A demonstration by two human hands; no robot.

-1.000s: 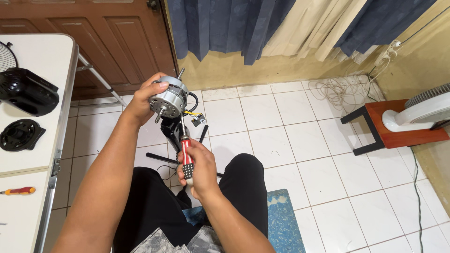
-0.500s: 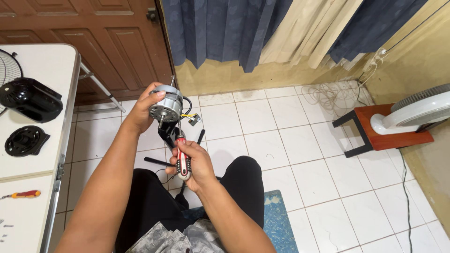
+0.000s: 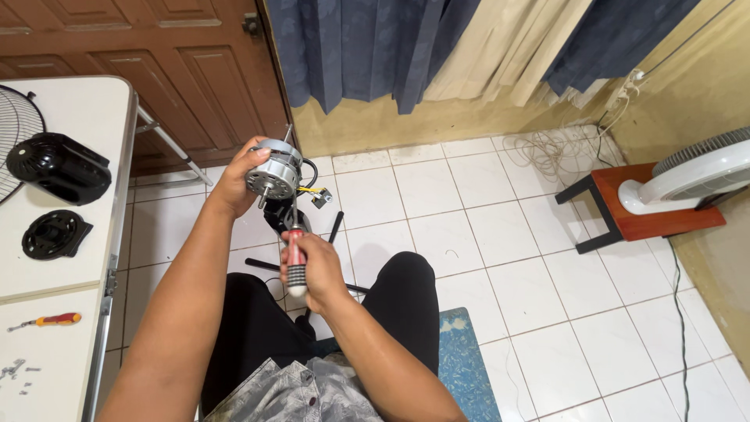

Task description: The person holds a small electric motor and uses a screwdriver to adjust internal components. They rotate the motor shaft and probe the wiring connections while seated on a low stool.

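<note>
My left hand (image 3: pixel 238 180) grips a round silver fan motor (image 3: pixel 273 169) from its left side, holding it up over the tiled floor with its shaft end facing me. Black and yellow wires (image 3: pixel 312 191) hang off the motor's right side. My right hand (image 3: pixel 316 270) is closed around the red, black and white handle of a screwdriver (image 3: pixel 295 262). The tool points up, and its shaft reaches the underside of the motor. A black fan stand part (image 3: pixel 277 219) sits just below the motor, between my knees.
A white table (image 3: pixel 74 258) on the left carries a black motor housing (image 3: pixel 58 166), a black round cover (image 3: pixel 53 234), a wire fan guard (image 3: pixel 16 137), a small orange screwdriver (image 3: pixel 55 320) and loose screws (image 3: pixel 16 369). A white fan (image 3: pixel 695 172) rests on a red stool (image 3: pixel 637 215) at right. A blue mat (image 3: pixel 465 363) lies underfoot.
The view has shifted slightly. Both hands stay on the motor and the screwdriver, and my right hand has turned a little on the handle.
</note>
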